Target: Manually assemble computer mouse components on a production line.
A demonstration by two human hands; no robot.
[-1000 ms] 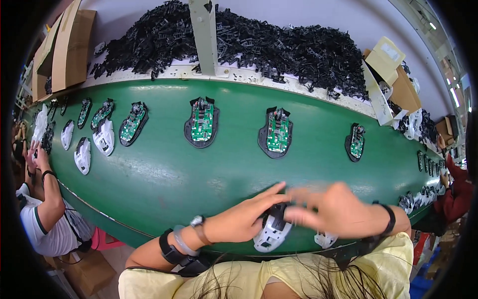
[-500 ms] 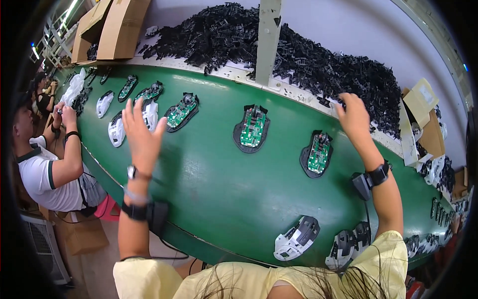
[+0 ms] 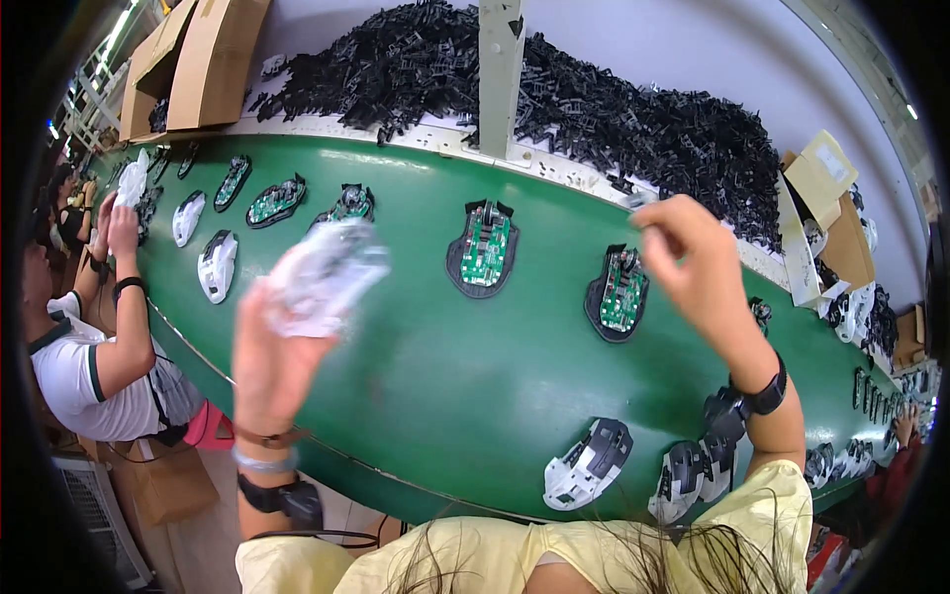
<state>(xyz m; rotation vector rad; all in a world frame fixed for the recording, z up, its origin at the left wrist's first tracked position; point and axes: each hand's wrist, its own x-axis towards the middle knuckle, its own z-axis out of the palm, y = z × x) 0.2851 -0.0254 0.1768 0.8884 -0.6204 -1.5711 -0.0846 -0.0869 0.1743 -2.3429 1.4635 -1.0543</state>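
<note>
My left hand (image 3: 275, 361) is raised over the left part of the bench, closed around a white plastic mouse shell (image 3: 329, 279) that motion blurs. Behind that shell, a mouse base with a green circuit board (image 3: 348, 204) is partly covered. My right hand (image 3: 701, 265) pinches a small dark plastic part (image 3: 635, 201) by the front edge of the black heap. Just below its fingertips lies another mouse base (image 3: 621, 295) with its board showing. A third mouse base (image 3: 483, 249) rests between my hands, touched by neither.
A heap of small black plastic parts (image 3: 633, 109) lines the back ledge, split by a grey post (image 3: 500, 79). White-and-black mouse shells (image 3: 589, 465) lie near my front edge. White shells (image 3: 217, 267) sit at left, near a co-worker (image 3: 99, 356). A cardboard box (image 3: 213, 64) stands back left.
My empty left hand has taken up a white mouse shell and lifted it. My right hand has moved slightly left, its fingers closing on a small dark part.
</note>
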